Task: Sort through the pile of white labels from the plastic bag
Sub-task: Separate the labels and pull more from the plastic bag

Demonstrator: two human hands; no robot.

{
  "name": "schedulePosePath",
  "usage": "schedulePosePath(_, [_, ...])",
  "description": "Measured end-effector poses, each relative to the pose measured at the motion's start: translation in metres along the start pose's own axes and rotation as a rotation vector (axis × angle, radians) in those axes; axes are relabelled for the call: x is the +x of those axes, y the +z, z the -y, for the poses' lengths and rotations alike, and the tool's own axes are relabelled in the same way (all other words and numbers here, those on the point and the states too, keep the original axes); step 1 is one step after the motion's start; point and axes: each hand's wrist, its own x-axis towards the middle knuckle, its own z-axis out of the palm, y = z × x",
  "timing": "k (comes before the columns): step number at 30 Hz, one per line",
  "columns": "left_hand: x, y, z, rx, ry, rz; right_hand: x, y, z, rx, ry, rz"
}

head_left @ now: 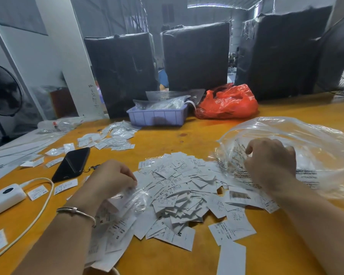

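A heap of small white size labels [179, 191] lies on the yellow table [167, 139] in front of me. A large clear plastic bag [298, 143] with printed text lies at the right, its mouth facing the heap. My right hand [270, 161] grips the bag's near edge with curled fingers. My left hand [109, 181], a thin bracelet on its wrist, pinches a small clear packet with labels [131, 197] at the heap's left side. More labels lie under my left forearm.
A black phone [72, 164], a white power bank [4, 197] with cable and loose labels lie at the left. Sorted label groups [111, 137] sit farther back. A purple tray [157, 116], red bag [226, 102] and black wrapped bales [195, 56] stand behind.
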Motion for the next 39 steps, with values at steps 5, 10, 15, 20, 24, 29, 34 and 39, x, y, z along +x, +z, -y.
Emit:
schedulePosePath(5, [-0.002,0.001,-0.001,0.101,-0.021,0.044,0.005,0.005,-0.008,-0.179,0.075,0.170])
schedulePosePath(10, [-0.001,0.002,0.001,0.127,-0.026,0.035,0.007,0.007,-0.012,-0.194,0.089,0.197])
schedulePosePath(15, [0.002,0.008,-0.002,0.067,0.039,-0.110,0.008,0.011,-0.018,-0.168,0.059,0.135])
schedulePosePath(20, [-0.003,0.019,-0.010,-0.024,0.119,-0.187,0.011,0.013,-0.020,-0.137,0.069,0.062])
schedulePosePath(24, [-0.008,0.027,-0.013,-0.019,0.196,-0.214,0.010,0.011,-0.017,-0.024,0.050,-0.096])
schedulePosePath(29, [-0.009,0.032,-0.016,-0.002,0.270,-0.195,0.010,0.012,-0.017,0.163,0.035,-0.214])
schedulePosePath(34, [-0.011,0.036,-0.018,-0.002,0.319,-0.193,0.007,0.010,-0.009,0.241,-0.045,-0.337])
schedulePosePath(39, [-0.013,0.038,-0.021,-0.034,0.387,-0.216,-0.003,0.001,0.008,0.388,-0.184,-0.441])
